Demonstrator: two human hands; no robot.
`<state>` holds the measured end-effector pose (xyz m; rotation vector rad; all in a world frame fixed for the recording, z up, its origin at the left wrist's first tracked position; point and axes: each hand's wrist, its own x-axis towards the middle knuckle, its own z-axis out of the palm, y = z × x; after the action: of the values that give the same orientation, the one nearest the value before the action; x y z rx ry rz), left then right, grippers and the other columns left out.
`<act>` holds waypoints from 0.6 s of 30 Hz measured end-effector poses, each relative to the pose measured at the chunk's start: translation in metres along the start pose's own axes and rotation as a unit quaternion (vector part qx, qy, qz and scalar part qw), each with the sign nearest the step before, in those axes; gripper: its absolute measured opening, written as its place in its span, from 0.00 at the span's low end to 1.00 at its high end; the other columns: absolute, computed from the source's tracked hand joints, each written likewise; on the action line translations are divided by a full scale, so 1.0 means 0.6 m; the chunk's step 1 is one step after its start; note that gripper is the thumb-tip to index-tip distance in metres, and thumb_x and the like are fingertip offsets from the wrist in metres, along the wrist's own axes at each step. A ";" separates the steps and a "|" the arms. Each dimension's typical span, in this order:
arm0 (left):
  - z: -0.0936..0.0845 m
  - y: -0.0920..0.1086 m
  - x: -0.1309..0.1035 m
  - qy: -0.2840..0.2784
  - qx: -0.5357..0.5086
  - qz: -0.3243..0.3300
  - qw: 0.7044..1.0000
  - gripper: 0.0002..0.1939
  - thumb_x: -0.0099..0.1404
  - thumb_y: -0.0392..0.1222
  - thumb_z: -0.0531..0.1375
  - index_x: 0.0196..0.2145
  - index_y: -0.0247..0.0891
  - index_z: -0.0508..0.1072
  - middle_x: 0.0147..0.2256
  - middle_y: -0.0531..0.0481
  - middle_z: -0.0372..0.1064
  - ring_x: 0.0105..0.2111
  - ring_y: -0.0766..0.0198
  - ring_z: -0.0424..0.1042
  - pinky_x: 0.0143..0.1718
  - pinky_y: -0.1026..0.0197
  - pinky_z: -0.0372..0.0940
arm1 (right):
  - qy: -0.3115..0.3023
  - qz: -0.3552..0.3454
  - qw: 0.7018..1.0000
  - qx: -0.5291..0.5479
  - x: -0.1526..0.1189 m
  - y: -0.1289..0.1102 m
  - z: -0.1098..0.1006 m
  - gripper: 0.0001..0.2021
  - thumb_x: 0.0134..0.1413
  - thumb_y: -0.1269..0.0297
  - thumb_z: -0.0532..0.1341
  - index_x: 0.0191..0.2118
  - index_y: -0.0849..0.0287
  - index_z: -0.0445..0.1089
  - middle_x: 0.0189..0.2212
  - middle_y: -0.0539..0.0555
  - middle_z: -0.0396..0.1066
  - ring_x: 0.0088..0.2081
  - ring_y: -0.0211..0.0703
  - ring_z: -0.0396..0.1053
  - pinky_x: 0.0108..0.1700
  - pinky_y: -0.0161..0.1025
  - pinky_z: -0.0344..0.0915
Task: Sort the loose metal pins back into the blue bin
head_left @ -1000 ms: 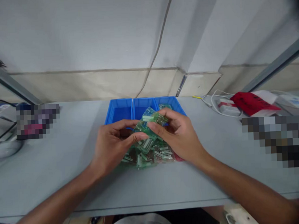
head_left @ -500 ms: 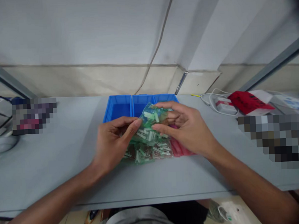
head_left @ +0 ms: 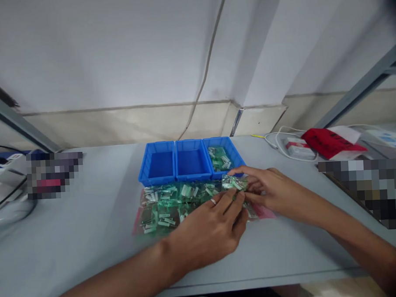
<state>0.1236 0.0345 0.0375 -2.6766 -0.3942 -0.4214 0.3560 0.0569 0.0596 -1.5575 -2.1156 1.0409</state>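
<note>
The right hand (head_left: 274, 191) pinches a packet (head_left: 234, 181) between thumb and fingers, just short of the right bin (head_left: 232, 164). The packet's long axis runs roughly left to right, its right end slightly nearer the person; its far left corner points toward that bin. The left hand (head_left: 214, 226), with a ring (head_left: 213, 201) on one finger, reaches across with its fingertips at the packet's near edge; whether they grip it, I cannot tell.

Half a second ago a packet was held in front of the middle bin (head_left: 192, 178), and the left hand was left of it. Now both the hold and the left hand are further right, the packets at the left lie uncovered, and the contents of the right bin show plainly.

Beneath the hands, more green packets (head_left: 167, 219) lie in two rows on pink sheeting (head_left: 267, 212): at least four in the far row and three in the near one, others hidden by the left hand. Three blue bins stand side by side behind them, counting the left bin (head_left: 160, 181); the right one holds several packets, too overlapped to count. Further right on the surface (head_left: 74, 254) are one white box (head_left: 299, 149) and one red item (head_left: 329, 145).
</note>
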 end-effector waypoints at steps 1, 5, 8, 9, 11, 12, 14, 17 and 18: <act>0.003 0.003 0.003 -0.005 0.003 -0.005 1.000 0.19 0.77 0.36 0.52 0.60 0.26 0.70 0.63 0.31 0.67 0.65 0.47 0.66 0.63 0.52 0.67 | 0.011 -0.007 0.998 -0.054 -0.004 -0.002 0.002 0.25 0.65 0.64 0.59 0.66 0.51 0.64 0.28 0.48 0.77 0.30 0.43 0.77 0.33 0.37 0.69; 0.011 0.013 0.005 -0.017 -0.003 -0.011 1.000 0.19 0.76 0.37 0.53 0.60 0.26 0.70 0.63 0.30 0.67 0.64 0.46 0.68 0.63 0.51 0.67 | 0.029 -0.082 0.975 -0.207 -0.025 -0.014 -0.008 0.25 0.68 0.67 0.55 0.68 0.51 0.64 0.25 0.49 0.77 0.25 0.42 0.73 0.30 0.37 0.65; 0.014 0.016 0.002 -0.023 -0.002 -0.012 1.000 0.20 0.76 0.38 0.52 0.60 0.28 0.70 0.62 0.31 0.68 0.64 0.46 0.68 0.63 0.51 0.67 | 0.113 -0.123 0.934 -0.317 -0.024 -0.033 -0.043 0.24 0.67 0.62 0.58 0.66 0.53 0.67 0.30 0.53 0.80 0.26 0.47 0.74 0.29 0.40 0.63; 0.014 0.016 0.001 -0.024 0.002 -0.012 1.000 0.20 0.76 0.38 0.52 0.61 0.28 0.70 0.62 0.32 0.68 0.64 0.46 0.68 0.63 0.51 0.66 | 0.145 -0.126 0.923 -0.334 -0.015 -0.040 -0.059 0.23 0.67 0.60 0.58 0.65 0.55 0.68 0.31 0.54 0.80 0.28 0.48 0.75 0.32 0.41 0.64; 0.015 0.017 0.000 -0.020 0.012 -0.014 1.000 0.21 0.77 0.38 0.52 0.62 0.28 0.68 0.62 0.33 0.68 0.64 0.47 0.68 0.64 0.51 0.64 | 0.171 -0.118 0.913 -0.350 0.017 -0.053 -0.089 0.18 0.67 0.60 0.59 0.58 0.56 0.74 0.31 0.54 0.80 0.34 0.51 0.77 0.38 0.43 0.67; 0.015 0.017 0.001 -0.017 0.017 -0.018 1.000 0.21 0.77 0.39 0.52 0.63 0.28 0.68 0.62 0.34 0.69 0.64 0.47 0.68 0.64 0.51 0.64 | 0.147 -0.114 0.920 -0.346 0.039 -0.056 -0.099 0.17 0.65 0.61 0.60 0.56 0.57 0.75 0.34 0.55 0.81 0.37 0.51 0.78 0.41 0.44 0.68; 0.017 0.018 0.002 -0.011 0.026 -0.023 0.999 0.22 0.78 0.42 0.51 0.64 0.28 0.67 0.61 0.36 0.70 0.63 0.47 0.69 0.64 0.49 0.64 | 0.068 -0.118 0.928 -0.347 0.088 -0.056 -0.108 0.19 0.62 0.60 0.64 0.57 0.57 0.74 0.43 0.58 0.81 0.43 0.54 0.78 0.44 0.44 0.69; 0.022 0.020 0.005 -0.001 0.041 -0.025 0.999 0.22 0.78 0.44 0.51 0.62 0.28 0.69 0.60 0.36 0.71 0.62 0.47 0.70 0.63 0.47 0.64 | -0.006 -0.123 0.937 -0.328 0.153 -0.042 -0.090 0.31 0.49 0.60 0.74 0.60 0.56 0.73 0.53 0.61 0.78 0.50 0.58 0.76 0.46 0.44 0.70; 0.024 0.020 0.006 0.003 0.046 -0.027 0.999 0.22 0.78 0.44 0.51 0.62 0.28 0.70 0.60 0.36 0.71 0.61 0.47 0.70 0.63 0.47 0.63 | -0.001 -0.126 0.938 -0.322 0.168 -0.035 -0.079 0.33 0.45 0.62 0.76 0.59 0.57 0.74 0.52 0.61 0.78 0.50 0.59 0.76 0.46 0.44 0.70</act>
<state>0.1340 0.0307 0.0220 -2.5796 -0.4735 -0.4181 0.3352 0.1641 0.0907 -1.4552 -2.7320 0.2611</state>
